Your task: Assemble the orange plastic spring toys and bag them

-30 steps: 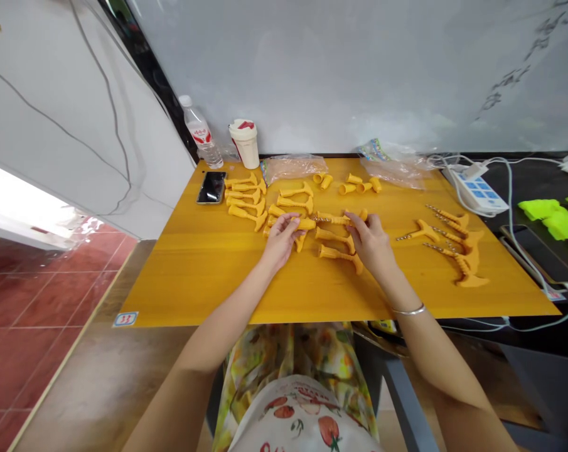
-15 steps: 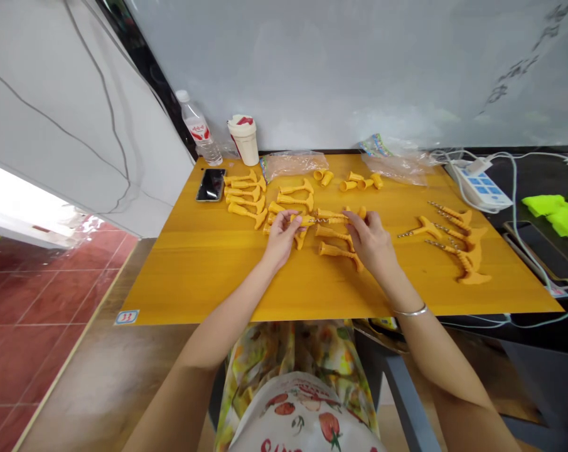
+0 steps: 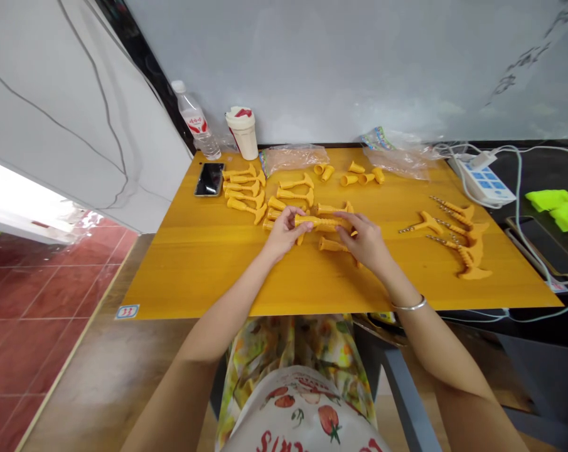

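Above the middle of the yellow board, my left hand (image 3: pixel 284 234) grips the sleeve end of a yellow corkscrew (image 3: pixel 317 221). My right hand (image 3: pixel 364 237) is closed round its handle end. The two parts join, and no metal screw shows between them. Several sleeved yellow corkscrews (image 3: pixel 246 193) lie at the back left, and others lie beneath and around my hands. Several T-handled corkscrews with bare metal spirals (image 3: pixel 472 242) lie on the right. Loose yellow sleeves (image 3: pixel 349 181) rest at the back middle.
On the yellow board (image 3: pixel 208 263), a phone (image 3: pixel 209 179) lies at the back left. A bottle (image 3: pixel 197 122) and a cup (image 3: pixel 243 133) stand behind it. Plastic bags (image 3: pixel 295 158) lie along the back edge. A power strip (image 3: pixel 485 182) with cables is at the right.
The corkscrew's metal spiral, bare between my hands before, is now inside the yellow sleeve. My right hand has moved slightly left, toward my left hand.
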Tool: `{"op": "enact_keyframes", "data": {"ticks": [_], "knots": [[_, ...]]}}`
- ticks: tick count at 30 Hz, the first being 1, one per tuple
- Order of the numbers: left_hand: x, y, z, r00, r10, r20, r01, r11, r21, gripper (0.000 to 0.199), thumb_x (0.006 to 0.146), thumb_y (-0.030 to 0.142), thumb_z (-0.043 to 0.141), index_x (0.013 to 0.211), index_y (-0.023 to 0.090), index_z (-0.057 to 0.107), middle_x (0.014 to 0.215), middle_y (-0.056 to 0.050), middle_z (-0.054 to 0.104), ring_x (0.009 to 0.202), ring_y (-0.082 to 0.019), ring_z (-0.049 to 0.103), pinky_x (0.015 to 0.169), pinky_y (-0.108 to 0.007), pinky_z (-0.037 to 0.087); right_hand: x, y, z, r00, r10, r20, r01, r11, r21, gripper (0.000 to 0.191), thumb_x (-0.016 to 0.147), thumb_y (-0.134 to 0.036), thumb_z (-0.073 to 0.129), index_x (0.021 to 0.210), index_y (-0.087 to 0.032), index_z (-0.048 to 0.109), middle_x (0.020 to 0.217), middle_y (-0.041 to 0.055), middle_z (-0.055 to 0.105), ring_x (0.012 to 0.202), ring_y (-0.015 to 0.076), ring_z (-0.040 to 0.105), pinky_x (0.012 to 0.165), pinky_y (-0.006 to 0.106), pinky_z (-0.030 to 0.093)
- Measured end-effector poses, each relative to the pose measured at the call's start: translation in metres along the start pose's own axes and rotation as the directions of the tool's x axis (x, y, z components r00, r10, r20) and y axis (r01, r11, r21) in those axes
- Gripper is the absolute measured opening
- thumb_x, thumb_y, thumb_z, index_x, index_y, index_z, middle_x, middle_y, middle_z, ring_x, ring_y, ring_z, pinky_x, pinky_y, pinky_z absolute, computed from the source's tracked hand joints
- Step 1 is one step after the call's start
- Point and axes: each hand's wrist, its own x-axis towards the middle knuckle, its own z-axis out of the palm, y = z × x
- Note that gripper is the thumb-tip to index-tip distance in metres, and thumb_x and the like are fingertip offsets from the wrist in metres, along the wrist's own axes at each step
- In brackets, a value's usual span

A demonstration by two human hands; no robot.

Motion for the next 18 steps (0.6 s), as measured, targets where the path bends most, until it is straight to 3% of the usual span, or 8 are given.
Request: {"op": "enact_keyframes", "data": {"ticks": [3, 5, 7, 9, 11, 13, 15, 18], "knots": [[-0.002, 0.006, -0.003, 0.987, -0.007, 0.16, -0.037, 0.962, 0.27, 0.036, 0.07, 0.04, 0.083, 0.092, 0.018, 0.066, 0.087, -0.001, 0.067, 0.077, -0.013, 0.063, 0.077, -0.026, 0.052, -0.003, 0.005, -0.006, 0.993, 0.029, 0.118, -0.052, 0.979, 0.197, 0.031, 0.092, -0.029, 0.058, 0.121, -0.021, 0.066, 0.085, 0.0035, 0.067, 0.056, 0.0118, 0.055, 0.062, 0.027, 0.05], [-0.004, 0.01, -0.003, 0.971, -0.003, 0.241, -0.095, 0.914, 0.393, 0.032, 0.072, 0.039, 0.081, 0.092, 0.017, 0.071, 0.093, -0.004, 0.072, 0.088, -0.018, 0.067, 0.087, -0.031, 0.051, -0.005, 0.006, -0.009, 0.99, -0.041, 0.135, 0.006, 0.968, 0.25, 0.029, 0.094, -0.028, 0.056, 0.119, -0.021, 0.066, 0.088, 0.0039, 0.067, 0.059, 0.0116, 0.057, 0.063, 0.027, 0.05], [-0.006, 0.013, -0.003, 0.957, -0.044, 0.285, -0.084, 0.903, 0.421, 0.031, 0.076, 0.042, 0.077, 0.093, 0.016, 0.074, 0.091, -0.004, 0.074, 0.087, -0.019, 0.068, 0.086, -0.031, 0.051, -0.008, 0.006, -0.011, 0.981, -0.167, 0.094, 0.14, 0.959, 0.245, 0.025, 0.096, -0.027, 0.052, 0.115, -0.023, 0.068, 0.093, 0.0057, 0.065, 0.07, 0.0137, 0.062, 0.07, 0.028, 0.052], [-0.008, 0.014, -0.003, 0.937, -0.118, 0.329, -0.026, 0.916, 0.401, 0.034, 0.08, 0.045, 0.072, 0.095, 0.015, 0.075, 0.081, -0.004, 0.074, 0.074, -0.017, 0.067, 0.075, -0.029, 0.052, -0.011, 0.004, -0.013, 0.96, -0.273, 0.067, 0.254, 0.943, 0.214, 0.025, 0.098, -0.026, 0.048, 0.111, -0.025, 0.07, 0.098, 0.0078, 0.065, 0.085, 0.0167, 0.064, 0.077, 0.03, 0.053], [-0.009, 0.013, -0.003, 0.929, -0.109, 0.354, -0.038, 0.922, 0.385, 0.034, 0.08, 0.045, 0.073, 0.094, 0.015, 0.075, 0.078, -0.004, 0.074, 0.07, -0.016, 0.067, 0.071, -0.028, 0.053, -0.015, -0.001, -0.011, 0.951, -0.3, 0.074, 0.279, 0.936, 0.213, 0.026, 0.099, -0.026, 0.046, 0.11, -0.026, 0.07, 0.101, 0.0087, 0.065, 0.089, 0.0174, 0.065, 0.078, 0.031, 0.053], [-0.011, 0.011, -0.003, 0.944, 0.024, 0.33, -0.161, 0.904, 0.397, 0.03, 0.08, 0.041, 0.074, 0.093, 0.015, 0.076, 0.086, -0.005, 0.076, 0.077, -0.017, 0.069, 0.076, -0.028, 0.054, -0.019, -0.008, -0.007, 0.977, -0.192, 0.094, 0.16, 0.948, 0.274, 0.024, 0.099, -0.03, 0.047, 0.111, -0.025, 0.068, 0.092, 0.0064, 0.065, 0.074, 0.0149, 0.065, 0.069, 0.029, 0.052], [-0.013, 0.007, -0.002, 0.932, 0.184, 0.312, -0.313, 0.843, 0.438, 0.026, 0.081, 0.037, 0.073, 0.094, 0.015, 0.076, 0.092, -0.007, 0.076, 0.083, -0.018, 0.07, 0.081, -0.029, 0.054, -0.023, -0.013, -0.003, 0.989, 0.009, 0.145, -0.066, 0.917, 0.392, 0.025, 0.098, -0.039, 0.051, 0.11, -0.022, 0.065, 0.075, 0.0009, 0.061, 0.056, 0.0121, 0.06, 0.056, 0.025, 0.048], [-0.014, 0.005, -0.001, 0.883, 0.297, 0.364, -0.452, 0.748, 0.485, 0.021, 0.085, 0.034, 0.07, 0.095, 0.016, 0.076, 0.091, -0.007, 0.077, 0.081, -0.017, 0.071, 0.08, -0.028, 0.054, -0.027, -0.017, -0.005, 0.945, 0.174, 0.279, -0.299, 0.805, 0.513, 0.039, 0.096, -0.054, 0.049, 0.109, -0.019, 0.06, 0.07, -0.0015, 0.06, 0.047, 0.0119, 0.059, 0.048, 0.024, 0.045]]}}
